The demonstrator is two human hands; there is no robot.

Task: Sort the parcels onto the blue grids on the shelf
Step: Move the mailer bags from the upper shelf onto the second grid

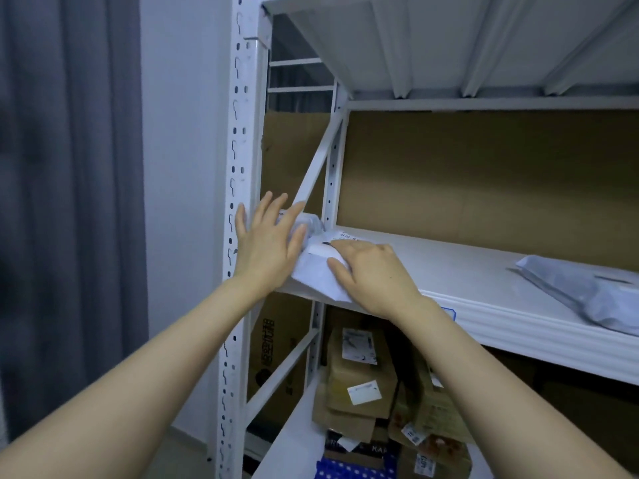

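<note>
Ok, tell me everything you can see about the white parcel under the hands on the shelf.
The white parcel is a soft, crumpled plastic mailer lying flat at the left end of the white shelf, its near corner sticking out past the front edge. A printed label shows partly on top. The left hand presses its left side with straight fingers; the right hand rests palm-down on its right side.

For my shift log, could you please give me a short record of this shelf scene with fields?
left hand: fingers straight, pressing on the white plastic mailer parcel
right hand: flat on the same parcel
parcel place: left end of the white metal shelf
other parcel: grey plastic mailer bag, same shelf, far right, untouched
below: brown cardboard boxes on the lower level
</note>
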